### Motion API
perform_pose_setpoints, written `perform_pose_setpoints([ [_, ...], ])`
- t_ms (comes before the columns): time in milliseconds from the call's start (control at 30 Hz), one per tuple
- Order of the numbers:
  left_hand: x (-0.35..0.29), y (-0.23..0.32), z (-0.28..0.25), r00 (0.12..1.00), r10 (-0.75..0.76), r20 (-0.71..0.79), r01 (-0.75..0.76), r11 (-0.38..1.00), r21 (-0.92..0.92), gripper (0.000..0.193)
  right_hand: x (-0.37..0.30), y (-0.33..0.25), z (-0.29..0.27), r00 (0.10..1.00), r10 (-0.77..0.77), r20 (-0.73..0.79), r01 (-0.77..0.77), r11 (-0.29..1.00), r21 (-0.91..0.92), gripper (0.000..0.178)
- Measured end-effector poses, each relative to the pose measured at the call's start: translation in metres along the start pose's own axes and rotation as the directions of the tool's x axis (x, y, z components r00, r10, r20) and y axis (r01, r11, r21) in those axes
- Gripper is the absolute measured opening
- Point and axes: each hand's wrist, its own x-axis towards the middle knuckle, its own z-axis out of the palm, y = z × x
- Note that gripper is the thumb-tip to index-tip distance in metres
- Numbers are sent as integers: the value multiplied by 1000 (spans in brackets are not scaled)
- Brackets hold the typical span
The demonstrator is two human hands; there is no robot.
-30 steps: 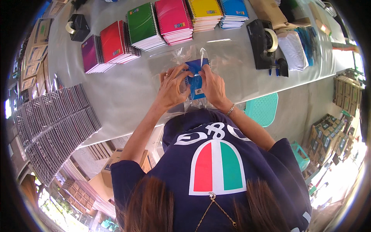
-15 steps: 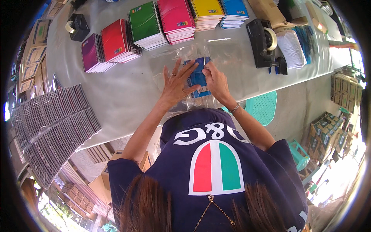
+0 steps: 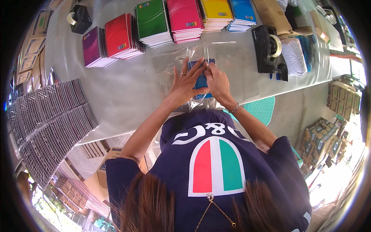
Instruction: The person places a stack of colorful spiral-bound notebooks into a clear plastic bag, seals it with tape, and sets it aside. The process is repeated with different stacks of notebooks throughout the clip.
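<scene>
A blue-covered notebook (image 3: 200,82) lies near the table's front edge, with clear plastic film (image 3: 208,50) around and beyond it. My left hand (image 3: 184,86) rests spread over its left side, fingers stretched toward the far end. My right hand (image 3: 219,84) is closed at the notebook's right side. Its thumb and index finger pinch the film near the far edge, close to my left fingertips. Both hands hide much of the notebook.
Across the back stand stacks of spiral notebooks: purple (image 3: 92,46), red (image 3: 119,34), green (image 3: 152,19), pink (image 3: 185,15), yellow (image 3: 216,9), blue (image 3: 242,11). Black tape dispensers stand at right (image 3: 264,50) and far left (image 3: 81,19). Plastic-wrapped spiral-bound stacks (image 3: 50,123) sit left; a turquoise stool (image 3: 259,110) stands below.
My view has shifted slightly, so the stacks sit a little higher and farther right. My left fingers have come closer to my right hand, which stays closed at the notebook's edge.
</scene>
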Motion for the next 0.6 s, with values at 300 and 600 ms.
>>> perform_pose_setpoints([
  [300,1,-2,1,999,-35,7,35,999,29,96,22,33,-49,810,-486,329,553,819,-154,27],
  [600,-6,-4,3,964,30,-263,-120,935,-335,93,-4,29,-33,891,-398,220,438,879,-185,68],
])
